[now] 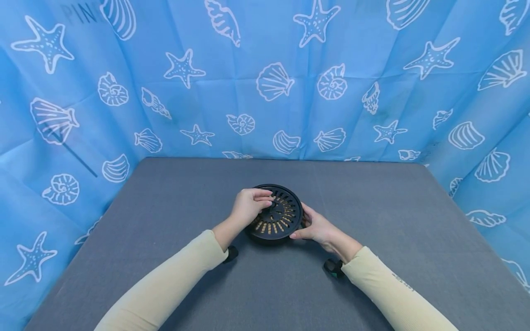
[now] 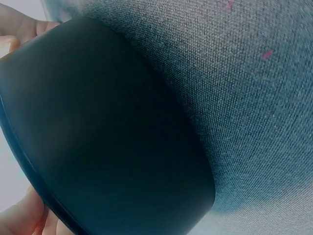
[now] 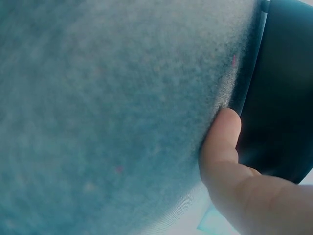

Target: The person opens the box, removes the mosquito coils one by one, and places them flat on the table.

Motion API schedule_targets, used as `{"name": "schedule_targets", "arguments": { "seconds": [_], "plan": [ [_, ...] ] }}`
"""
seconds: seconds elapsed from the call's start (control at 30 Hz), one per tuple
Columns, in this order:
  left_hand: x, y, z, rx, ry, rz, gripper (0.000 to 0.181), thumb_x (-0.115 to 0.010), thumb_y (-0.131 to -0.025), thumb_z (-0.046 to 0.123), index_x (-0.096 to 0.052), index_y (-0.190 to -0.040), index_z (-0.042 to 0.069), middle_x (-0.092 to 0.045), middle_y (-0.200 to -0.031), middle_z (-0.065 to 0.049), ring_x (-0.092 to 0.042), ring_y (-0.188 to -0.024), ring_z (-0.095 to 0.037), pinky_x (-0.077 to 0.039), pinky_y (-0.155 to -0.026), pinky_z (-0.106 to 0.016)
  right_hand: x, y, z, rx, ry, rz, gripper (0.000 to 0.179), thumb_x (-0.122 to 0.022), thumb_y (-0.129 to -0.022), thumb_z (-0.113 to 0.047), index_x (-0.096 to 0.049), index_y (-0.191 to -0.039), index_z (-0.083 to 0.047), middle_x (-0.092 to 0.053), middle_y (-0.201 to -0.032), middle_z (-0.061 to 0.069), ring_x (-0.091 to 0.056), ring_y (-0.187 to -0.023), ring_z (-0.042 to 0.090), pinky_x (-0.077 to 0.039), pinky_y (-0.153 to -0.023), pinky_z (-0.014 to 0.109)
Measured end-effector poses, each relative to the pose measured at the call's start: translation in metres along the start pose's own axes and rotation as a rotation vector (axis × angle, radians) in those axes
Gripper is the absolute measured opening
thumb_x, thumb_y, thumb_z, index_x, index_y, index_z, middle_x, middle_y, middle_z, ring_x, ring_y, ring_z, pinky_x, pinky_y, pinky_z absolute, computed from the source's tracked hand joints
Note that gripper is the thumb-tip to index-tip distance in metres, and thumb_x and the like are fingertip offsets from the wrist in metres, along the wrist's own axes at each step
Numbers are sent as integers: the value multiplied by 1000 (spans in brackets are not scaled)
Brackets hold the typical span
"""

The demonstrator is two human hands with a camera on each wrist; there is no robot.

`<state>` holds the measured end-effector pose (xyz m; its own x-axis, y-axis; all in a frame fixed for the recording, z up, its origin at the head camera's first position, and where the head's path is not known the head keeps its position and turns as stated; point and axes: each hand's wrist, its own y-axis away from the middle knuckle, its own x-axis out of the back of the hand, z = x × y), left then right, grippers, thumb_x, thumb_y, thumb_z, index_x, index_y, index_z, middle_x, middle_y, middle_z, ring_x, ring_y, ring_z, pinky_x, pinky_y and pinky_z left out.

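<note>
A round black container (image 1: 268,240) stands on the table, topped by a black lid (image 1: 297,218) with slots in a ring. Something tan shows through the slots. My left hand (image 1: 247,205) reaches over the lid from the left, thumb and fingers pinching at its centre, where they partly hide a small dark knob. My right hand (image 1: 318,230) grips the container's right side, with the thumb at the near rim. In the left wrist view the container's smooth dark wall (image 2: 107,127) fills much of the picture. The right wrist view shows a finger (image 3: 222,147) along the container's wall (image 3: 283,88).
A grey cloth-covered table (image 1: 198,193) spreads around the container. Behind it and at both sides hangs a blue curtain (image 1: 232,99) with white shells and starfish. Dark wrist devices (image 1: 332,267) sit under the pale sleeves (image 1: 174,280).
</note>
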<state>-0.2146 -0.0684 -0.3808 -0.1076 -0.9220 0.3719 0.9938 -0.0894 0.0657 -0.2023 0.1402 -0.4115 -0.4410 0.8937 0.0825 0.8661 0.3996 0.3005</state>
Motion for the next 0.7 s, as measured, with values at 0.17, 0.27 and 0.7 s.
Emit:
{"name": "schedule_targets", "arguments": {
  "seconds": [0.17,0.27,0.7],
  "plan": [
    [0,1,0,7,9,5,26,-67,-90,4,-70,-116,2,-72,-108,-9,-69,-97,-17,-57,-78,-32,-1,1,-1,-17,2,6,100,-71,-80,12,-9,-156,-7,-15,-158,24,-16,-143,42,-40,-104,49],
    [0,1,0,7,7,13,23,-68,-90,4,-71,-113,2,-72,-107,-9,-69,-97,-17,-57,-76,-32,-1,1,-2,-24,8,8,100,-71,-81,11,-9,-156,-7,-15,-158,24,-15,-143,43,-37,-106,51],
    [-1,2,0,-5,-16,18,19,-67,-91,4,-72,-109,1,-73,-104,-8,-70,-93,-17,-57,-69,-29,-1,1,-1,-8,9,6,100,-71,-80,13,-9,-156,-6,-13,-159,24,-12,-144,43,-31,-110,53]
  ]
}}
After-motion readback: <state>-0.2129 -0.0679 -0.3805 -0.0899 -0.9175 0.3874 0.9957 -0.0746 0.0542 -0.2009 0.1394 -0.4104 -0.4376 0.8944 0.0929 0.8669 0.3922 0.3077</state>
